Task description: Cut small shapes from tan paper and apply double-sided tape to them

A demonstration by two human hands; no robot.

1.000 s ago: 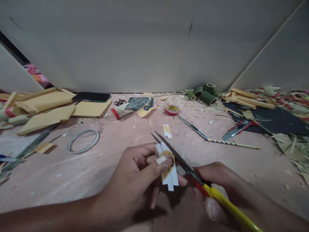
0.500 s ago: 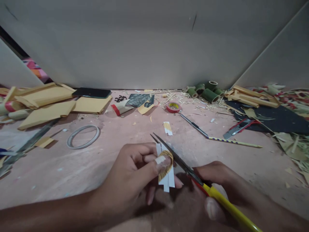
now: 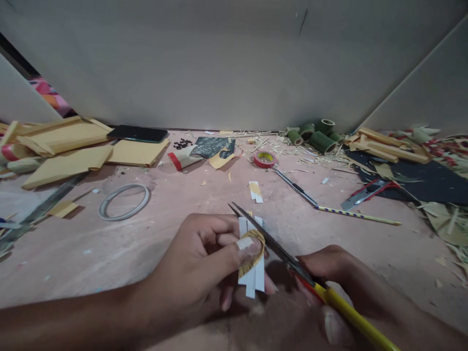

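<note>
Between the thumb and fingers of my left hand (image 3: 204,258) is a small piece of white paper strips (image 3: 251,282) with a brown, dark-lined, leaf-shaped piece (image 3: 248,265) on top. A small whitish patch covers part of that thumb. My right hand (image 3: 351,287) grips scissors (image 3: 281,251) with yellow and red handles. Their blades, slightly parted at the tips, point up and left and lie along the right edge of the paper piece. Whether the blades touch the paper I cannot tell. Beyond the tips, a similar striped paper piece (image 3: 255,192) lies on the pinkish surface.
A white tape ring (image 3: 124,202) lies to the left, near folded tan card (image 3: 139,153) and a black phone (image 3: 138,133). Ahead are a red tape roll (image 3: 265,159), a craft knife (image 3: 296,187), a pencil (image 3: 358,215), and green bamboo pieces (image 3: 322,141). A utility knife (image 3: 367,194) lies right.
The view has shifted slightly. My right hand and the scissors sit a little further right and lower, while the left hand keeps its pinch on the paper piece.
</note>
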